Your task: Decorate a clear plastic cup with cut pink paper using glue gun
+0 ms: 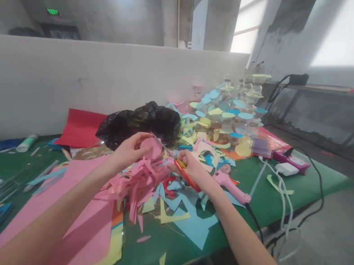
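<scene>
My left hand (133,148) pinches a rounded piece of pink paper (151,148) above a heap of pink scraps (141,181). In my right hand (191,168) is a pair of scissors (193,182) with red-orange handles. Their blades point left and lie against the pink piece; whether they are open is too blurred to tell. Blue offcuts (197,220) and pale yellow ones lie under and in front of my right hand. To the left, large pink sheets (80,216) are stacked over yellow and orange ones, beneath my left forearm.
A black plastic bag (145,120) sits behind my hands, beside a red sheet (82,127). Clear cups with coloured paper discs (235,111) are piled at the back right. A pink glue gun (232,188) and cables lie near the right edge of the green table (141,258).
</scene>
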`<action>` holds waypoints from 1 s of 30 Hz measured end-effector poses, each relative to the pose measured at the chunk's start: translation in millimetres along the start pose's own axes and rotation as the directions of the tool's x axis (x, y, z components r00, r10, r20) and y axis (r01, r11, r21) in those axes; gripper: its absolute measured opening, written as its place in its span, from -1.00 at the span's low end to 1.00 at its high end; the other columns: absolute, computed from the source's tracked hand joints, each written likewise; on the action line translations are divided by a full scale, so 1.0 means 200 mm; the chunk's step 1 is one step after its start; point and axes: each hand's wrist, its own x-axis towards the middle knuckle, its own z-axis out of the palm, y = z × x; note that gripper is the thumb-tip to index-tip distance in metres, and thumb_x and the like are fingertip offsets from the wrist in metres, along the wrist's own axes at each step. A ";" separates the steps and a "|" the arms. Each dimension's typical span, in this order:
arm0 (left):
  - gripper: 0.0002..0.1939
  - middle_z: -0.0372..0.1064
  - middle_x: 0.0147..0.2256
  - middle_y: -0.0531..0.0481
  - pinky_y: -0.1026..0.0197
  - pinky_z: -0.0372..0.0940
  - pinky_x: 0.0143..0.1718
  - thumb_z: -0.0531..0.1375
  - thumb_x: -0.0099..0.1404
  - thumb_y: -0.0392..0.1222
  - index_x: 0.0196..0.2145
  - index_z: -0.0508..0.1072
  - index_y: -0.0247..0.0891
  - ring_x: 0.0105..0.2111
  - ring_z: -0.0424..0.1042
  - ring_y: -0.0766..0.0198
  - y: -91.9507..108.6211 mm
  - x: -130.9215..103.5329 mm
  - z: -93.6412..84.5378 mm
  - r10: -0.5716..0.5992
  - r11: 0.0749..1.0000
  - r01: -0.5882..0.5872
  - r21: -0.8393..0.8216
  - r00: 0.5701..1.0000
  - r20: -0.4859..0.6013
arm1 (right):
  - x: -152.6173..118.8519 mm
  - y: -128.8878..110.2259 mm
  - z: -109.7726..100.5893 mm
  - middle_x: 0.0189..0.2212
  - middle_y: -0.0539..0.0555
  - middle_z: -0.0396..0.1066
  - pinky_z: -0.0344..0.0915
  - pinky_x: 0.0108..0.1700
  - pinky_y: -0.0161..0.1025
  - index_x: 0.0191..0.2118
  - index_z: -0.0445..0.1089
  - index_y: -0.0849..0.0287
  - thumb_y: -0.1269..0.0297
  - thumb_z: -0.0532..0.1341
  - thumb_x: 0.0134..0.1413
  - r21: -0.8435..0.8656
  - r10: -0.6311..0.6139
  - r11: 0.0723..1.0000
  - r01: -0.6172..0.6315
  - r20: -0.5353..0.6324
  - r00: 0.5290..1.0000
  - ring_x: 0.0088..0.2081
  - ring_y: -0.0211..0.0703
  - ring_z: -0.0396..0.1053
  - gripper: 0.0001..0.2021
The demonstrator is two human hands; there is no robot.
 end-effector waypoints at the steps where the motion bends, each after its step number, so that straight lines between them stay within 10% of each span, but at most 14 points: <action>1: -0.42 0.47 -0.17 -0.06 0.34 0.07 -0.64 0.23 0.06 -0.01 0.05 0.41 -0.23 -0.58 0.18 0.42 0.01 0.00 0.00 -0.009 1.000 0.009 -0.008 1.000 0.001 | 0.00 0.00 0.00 -0.60 -0.21 0.18 0.05 -0.50 -0.34 -0.31 0.07 0.05 -0.17 0.29 -0.06 0.009 0.001 1.000 -0.001 -0.006 1.000 -0.58 -0.30 0.10 -0.52; 17: -0.58 0.43 -0.36 0.09 0.27 0.38 -0.40 0.35 0.01 -0.08 -0.17 0.39 -0.24 -0.48 0.51 0.30 -0.03 0.01 0.02 -0.134 0.873 0.127 -0.472 0.991 0.019 | 0.02 0.06 0.03 -0.54 -0.23 0.15 0.15 -0.46 -0.31 -0.19 -0.06 0.03 -0.13 0.26 0.04 0.049 -0.061 0.997 0.061 0.002 0.998 -0.56 -0.29 0.19 -0.49; 30: -0.60 0.39 -0.29 0.08 0.10 0.46 -0.24 0.32 0.09 -0.08 -0.14 0.34 -0.24 -0.44 0.55 0.26 -0.06 0.01 0.10 -0.094 0.866 0.028 -0.500 0.990 -0.107 | 0.01 0.05 0.04 -0.55 -0.22 0.16 0.13 -0.48 -0.32 -0.20 -0.03 0.04 -0.10 0.28 0.04 0.038 -0.048 0.998 0.046 0.036 0.998 -0.55 -0.29 0.19 -0.50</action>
